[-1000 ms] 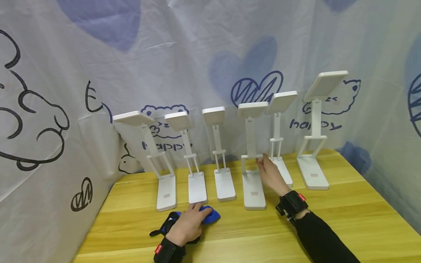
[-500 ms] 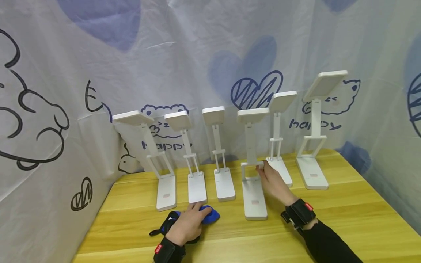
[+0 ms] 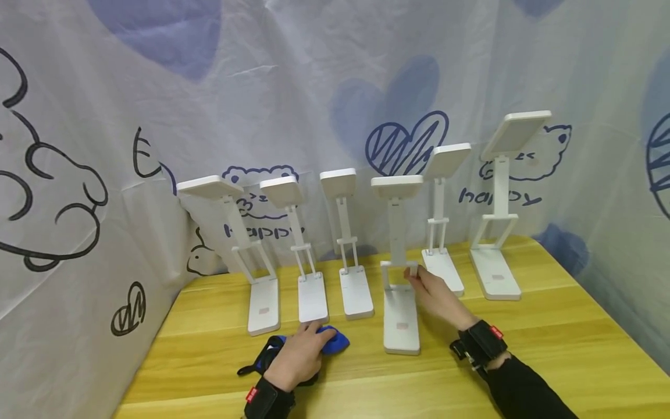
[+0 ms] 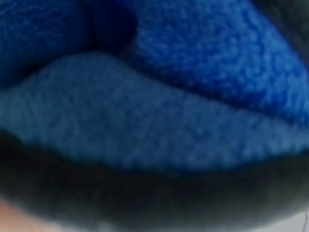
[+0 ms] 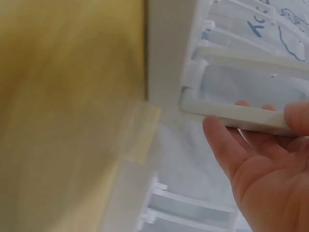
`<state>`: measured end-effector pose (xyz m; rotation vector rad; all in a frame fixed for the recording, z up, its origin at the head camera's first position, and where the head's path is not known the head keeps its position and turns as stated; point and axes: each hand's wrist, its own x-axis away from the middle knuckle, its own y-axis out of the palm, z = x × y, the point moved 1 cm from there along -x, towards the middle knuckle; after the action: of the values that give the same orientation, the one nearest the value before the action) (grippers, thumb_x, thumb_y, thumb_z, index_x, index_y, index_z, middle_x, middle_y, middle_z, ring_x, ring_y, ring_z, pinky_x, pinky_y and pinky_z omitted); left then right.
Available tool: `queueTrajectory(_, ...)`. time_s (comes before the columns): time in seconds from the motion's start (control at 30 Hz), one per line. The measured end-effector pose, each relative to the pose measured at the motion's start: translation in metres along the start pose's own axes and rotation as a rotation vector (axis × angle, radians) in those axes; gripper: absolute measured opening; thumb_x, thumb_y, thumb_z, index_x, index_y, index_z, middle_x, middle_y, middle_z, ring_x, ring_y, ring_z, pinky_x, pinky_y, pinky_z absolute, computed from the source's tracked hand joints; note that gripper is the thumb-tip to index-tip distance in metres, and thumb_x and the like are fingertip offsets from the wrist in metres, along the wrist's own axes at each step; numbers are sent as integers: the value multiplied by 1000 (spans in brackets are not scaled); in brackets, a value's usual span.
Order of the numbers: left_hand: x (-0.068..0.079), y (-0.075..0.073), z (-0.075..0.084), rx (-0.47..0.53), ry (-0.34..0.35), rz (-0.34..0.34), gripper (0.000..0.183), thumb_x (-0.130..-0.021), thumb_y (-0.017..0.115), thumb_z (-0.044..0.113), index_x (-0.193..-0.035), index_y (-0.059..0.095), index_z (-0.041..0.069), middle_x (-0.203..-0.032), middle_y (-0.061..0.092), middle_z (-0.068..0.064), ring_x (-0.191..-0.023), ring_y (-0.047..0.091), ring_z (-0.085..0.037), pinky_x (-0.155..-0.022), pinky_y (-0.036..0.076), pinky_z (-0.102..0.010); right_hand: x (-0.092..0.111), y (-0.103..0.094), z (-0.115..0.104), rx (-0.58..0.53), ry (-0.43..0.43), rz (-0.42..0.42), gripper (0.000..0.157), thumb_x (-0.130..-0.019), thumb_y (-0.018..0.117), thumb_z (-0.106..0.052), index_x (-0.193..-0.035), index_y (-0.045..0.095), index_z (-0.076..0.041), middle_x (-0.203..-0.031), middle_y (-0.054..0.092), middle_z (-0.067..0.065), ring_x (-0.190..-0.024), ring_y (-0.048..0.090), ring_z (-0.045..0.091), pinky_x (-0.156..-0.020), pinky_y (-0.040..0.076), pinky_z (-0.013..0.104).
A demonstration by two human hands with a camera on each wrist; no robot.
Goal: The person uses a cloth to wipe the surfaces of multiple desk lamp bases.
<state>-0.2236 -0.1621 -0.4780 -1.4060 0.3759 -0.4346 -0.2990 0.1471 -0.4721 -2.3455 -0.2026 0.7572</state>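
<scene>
My right hand (image 3: 437, 298) grips the right side of the folding arm on a white desk lamp (image 3: 401, 334), the fourth from the left in a row. In the right wrist view, the thumb and fingers close around the white arm bar (image 5: 236, 114). The lamp stands upright, its base nearer to me than its neighbours'. My left hand (image 3: 296, 359) rests on a bunched blue cloth (image 3: 335, 343) with a black strap beside it. Its fingertips lie right at the front of the second lamp's base (image 3: 313, 299). Blue fabric (image 4: 212, 53) fills most of the left wrist view.
Other white desk lamps stand along the back: a leftmost lamp (image 3: 264, 308), a third lamp (image 3: 357, 294), a fifth lamp (image 3: 443, 270) close behind my right hand, and a rightmost lamp (image 3: 494, 273). All are on a yellow wooden table (image 3: 565, 349) against a printed curtain (image 3: 293, 116).
My right hand has drawn the fourth lamp towards me, out from the row, with a slight shift left at the end. The left hand and the cloth have stayed in place.
</scene>
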Motion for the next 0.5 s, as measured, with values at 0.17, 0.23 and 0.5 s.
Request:
queueTrajectory(0.17, -1, 1, 5, 22, 21, 77, 47, -81, 58, 0, -125, 60, 16, -129, 56, -18, -115, 50, -37, -76, 54, -52, 6, 3, 8, -10, 63, -66, 23, -101, 40, -8, -114, 56, 2, -114, 63, 23, -104, 59, 33, -79, 52, 50)
queueTrajectory(0.23, -2, 1, 8, 43, 36, 109, 47, -82, 57, -1, -126, 60, 16, -124, 59, -17, -111, 54, -35, -78, 55, -49, 8, 5, 11, -29, 106, -98, 27, -102, 39, -11, -120, 54, 2, -119, 61, 24, -108, 57, 35, -82, 51, 51)
queueTrajectory(0.5, -14, -5, 25, 110, 65, 202, 45, -87, 58, 5, -131, 56, 14, -117, 62, -12, -101, 60, -27, -81, 55, -43, 7, 8, 20, -130, 208, -224, 45, -105, 29, -25, -137, 40, 4, -135, 48, 29, -123, 44, 40, -98, 40, 57)
